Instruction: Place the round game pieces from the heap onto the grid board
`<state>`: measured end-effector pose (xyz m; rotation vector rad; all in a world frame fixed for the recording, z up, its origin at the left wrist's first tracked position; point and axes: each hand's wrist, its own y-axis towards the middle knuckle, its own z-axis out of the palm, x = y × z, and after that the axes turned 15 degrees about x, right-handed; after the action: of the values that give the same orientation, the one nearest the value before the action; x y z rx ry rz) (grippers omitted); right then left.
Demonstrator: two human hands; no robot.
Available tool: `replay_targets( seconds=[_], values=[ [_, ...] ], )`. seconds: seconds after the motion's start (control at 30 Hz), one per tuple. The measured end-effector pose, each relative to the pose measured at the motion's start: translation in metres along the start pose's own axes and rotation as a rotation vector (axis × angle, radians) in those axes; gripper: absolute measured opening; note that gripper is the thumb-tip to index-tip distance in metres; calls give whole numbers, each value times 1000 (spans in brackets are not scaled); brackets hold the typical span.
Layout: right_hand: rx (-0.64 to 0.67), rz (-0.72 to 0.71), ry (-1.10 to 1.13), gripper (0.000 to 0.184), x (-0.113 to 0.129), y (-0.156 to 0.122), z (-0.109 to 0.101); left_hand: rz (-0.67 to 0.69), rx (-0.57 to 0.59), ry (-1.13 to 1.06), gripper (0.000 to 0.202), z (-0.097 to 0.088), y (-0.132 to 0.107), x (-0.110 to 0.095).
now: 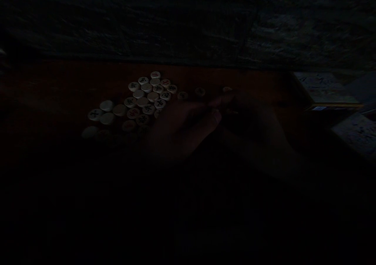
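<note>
The picture is very dark. Several round pale game pieces (143, 98) with black or red characters lie in a loose cluster on a reddish table (58, 84). My left hand (182, 127) rests just right of the cluster, its fingers curled and reaching toward my right hand (249, 120). The two hands meet near the middle, fingertips together. A few single pieces (199, 91) lie in a row just beyond the fingertips. What the fingers hold, if anything, is lost in the dark.
A flat box or board (326, 94) with a pale printed top and a yellow edge sits at the right. A dark rough wall (188, 22) runs behind the table. The lower half of the view is black.
</note>
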<state>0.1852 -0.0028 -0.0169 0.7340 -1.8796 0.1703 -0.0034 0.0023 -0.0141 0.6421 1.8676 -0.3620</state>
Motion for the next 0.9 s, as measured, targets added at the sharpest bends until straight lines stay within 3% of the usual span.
replay_targets(
  seconds=[0.53,0.9],
  values=[
    [14,19,-11,26,2,0,-2,12,-35,-4,23,1,1,-5],
    [11,17,-55,27,2,0,-4,-30,24,-66,25,0,-1,-6]
  ],
)
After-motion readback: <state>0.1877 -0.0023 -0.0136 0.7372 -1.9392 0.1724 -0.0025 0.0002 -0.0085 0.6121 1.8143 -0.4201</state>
